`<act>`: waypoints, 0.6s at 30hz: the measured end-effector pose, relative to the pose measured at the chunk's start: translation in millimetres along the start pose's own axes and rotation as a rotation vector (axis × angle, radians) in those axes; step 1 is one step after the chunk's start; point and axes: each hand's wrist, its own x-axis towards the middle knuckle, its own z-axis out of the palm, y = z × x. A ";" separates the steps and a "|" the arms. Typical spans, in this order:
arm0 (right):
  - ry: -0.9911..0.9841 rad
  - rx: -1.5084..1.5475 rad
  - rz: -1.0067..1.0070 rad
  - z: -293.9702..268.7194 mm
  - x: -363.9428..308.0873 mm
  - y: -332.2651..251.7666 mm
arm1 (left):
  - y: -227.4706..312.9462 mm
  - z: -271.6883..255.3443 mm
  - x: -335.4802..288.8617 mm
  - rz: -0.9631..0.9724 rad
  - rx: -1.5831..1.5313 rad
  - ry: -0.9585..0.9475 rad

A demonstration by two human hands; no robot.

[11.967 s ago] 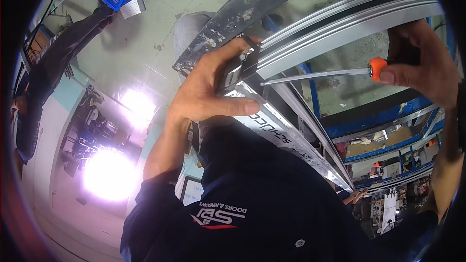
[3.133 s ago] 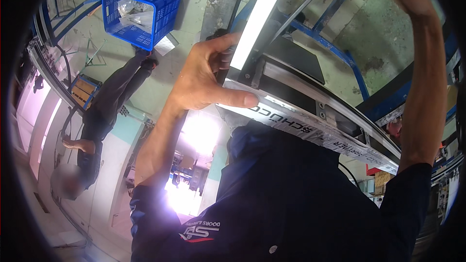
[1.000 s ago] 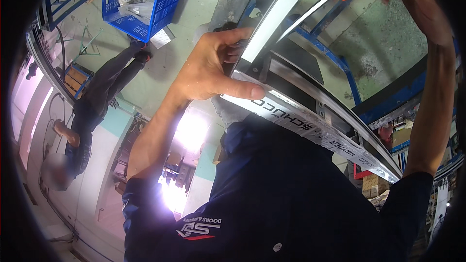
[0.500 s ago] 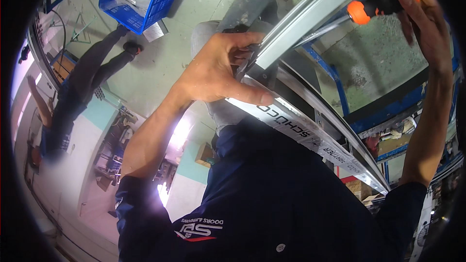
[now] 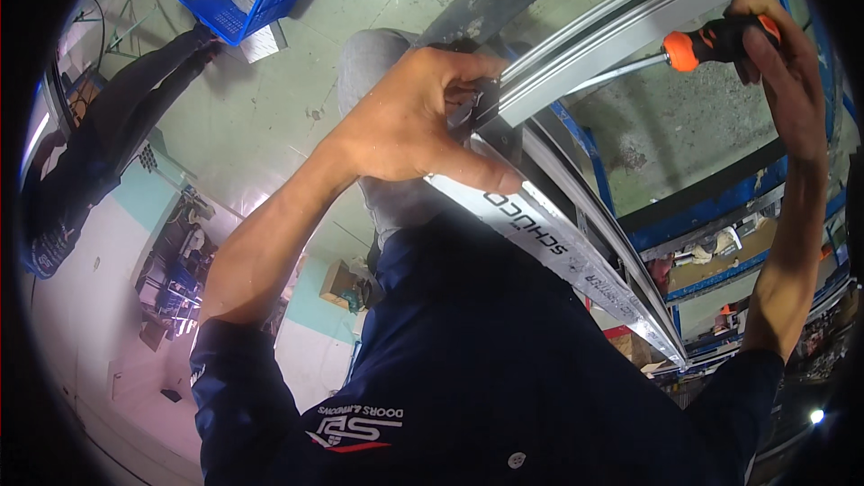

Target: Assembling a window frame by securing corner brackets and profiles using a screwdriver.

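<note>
Two silver aluminium profiles meet at a corner in front of me. The upper profile runs off to the upper right, and the lower profile, covered with printed film, slopes down to the right. My left hand is wrapped round the corner, its thumb lying along the lower profile and its fingers partly hidden behind the dark end piece. My right hand grips an orange and black screwdriver by its handle. The screwdriver's shaft points left toward the corner beneath the upper profile, and its tip is hidden.
A blue plastic crate with clear wrapping in it stands on the tiled floor at the upper left. Another person is at the far left. Right of the profiles is a blue metal rack with items on its shelf.
The view has shifted, so the crate and the other person sit farther left. The upper profile lies at a flatter angle. Both hands keep their holds.
</note>
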 end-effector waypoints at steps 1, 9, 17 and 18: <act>-0.026 0.028 0.011 2.0 -2.2 -0.9 | -0.5 0.0 -1.4 -0.001 -0.003 0.000; 0.098 -0.191 -0.420 42.2 -31.2 -3.5 | -0.5 -4.0 -7.3 -0.027 0.004 0.015; 0.172 -0.050 -0.667 38.0 -1.2 49.0 | 1.6 -3.7 -1.2 -0.053 0.020 -0.044; 0.172 -0.028 -0.566 37.4 -2.6 41.4 | 2.7 -4.6 -1.3 -0.103 0.036 -0.076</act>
